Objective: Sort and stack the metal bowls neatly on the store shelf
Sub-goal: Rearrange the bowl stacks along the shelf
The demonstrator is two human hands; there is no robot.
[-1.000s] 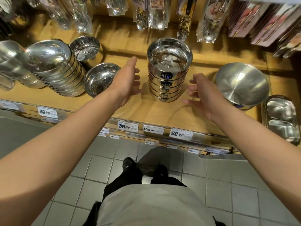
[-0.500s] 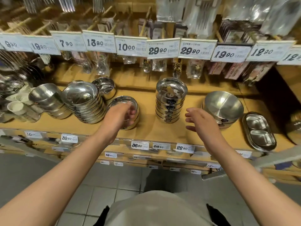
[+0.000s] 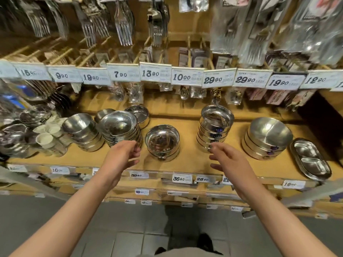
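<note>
Several piles of metal bowls stand along the wooden shelf [image 3: 185, 164], from the leaning stack [image 3: 120, 129] toward its left end, to the tall straight stack [image 3: 215, 129] near the middle, the wide stack [image 3: 267, 138] toward the right end, and lowest of all the short pile [image 3: 163, 142] near the front edge between the leaning and the tall stacks. That short pile looks like the one in hand: to move it well, I would cup it from both sides low on its lowest bowl, lift it level so the nested bowls do not slip, and set it only onto bowls of matching rim. Both arms reach forward over the front edge of the shelf. The left hand [image 3: 123, 157] hovers just left of the short pile, near the foot of the leaning stack, fingers loosely curved and holding nothing. The right hand [image 3: 229, 161] sits in front of the tall stack's base, fingers spread and relaxed, also empty; whether its fingertips touch that stack I cannot tell
</note>
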